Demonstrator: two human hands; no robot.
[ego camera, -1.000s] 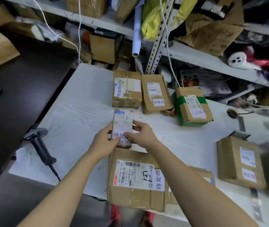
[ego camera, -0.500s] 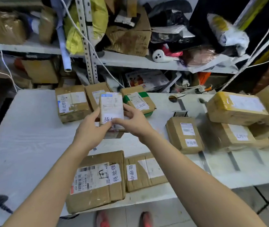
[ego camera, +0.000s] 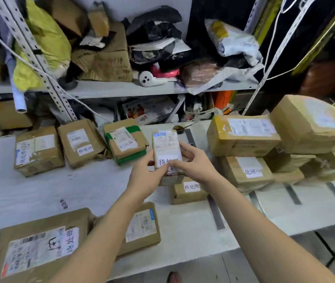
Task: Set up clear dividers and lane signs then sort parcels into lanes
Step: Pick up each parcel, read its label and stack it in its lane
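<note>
A small parcel [ego camera: 166, 147] with a white label hangs above the white table [ego camera: 40, 188], held at its lower end by both hands. My left hand [ego camera: 144, 174] grips its left side, my right hand [ego camera: 193, 163] its right side. Under it lies a flat brown parcel [ego camera: 190, 190] with a white tag. At the table's back stand three labelled boxes: a brown one [ego camera: 38, 151], a second brown one [ego camera: 80, 142] and a green-taped one [ego camera: 124, 144]. Two large parcels lie at the front edge, one at the left [ego camera: 40, 246] and one beside it [ego camera: 142, 227].
A stack of brown boxes [ego camera: 264, 139] fills the table's right side. Grey tape strips [ego camera: 214, 211] run across the tabletop on the right. Behind the table, metal shelves [ego camera: 121, 88] hold bags, cartons and cables.
Both hands have carried the small parcel to the right, from over the left boxes to above the flat parcel near the stack. My view has swung right too.
</note>
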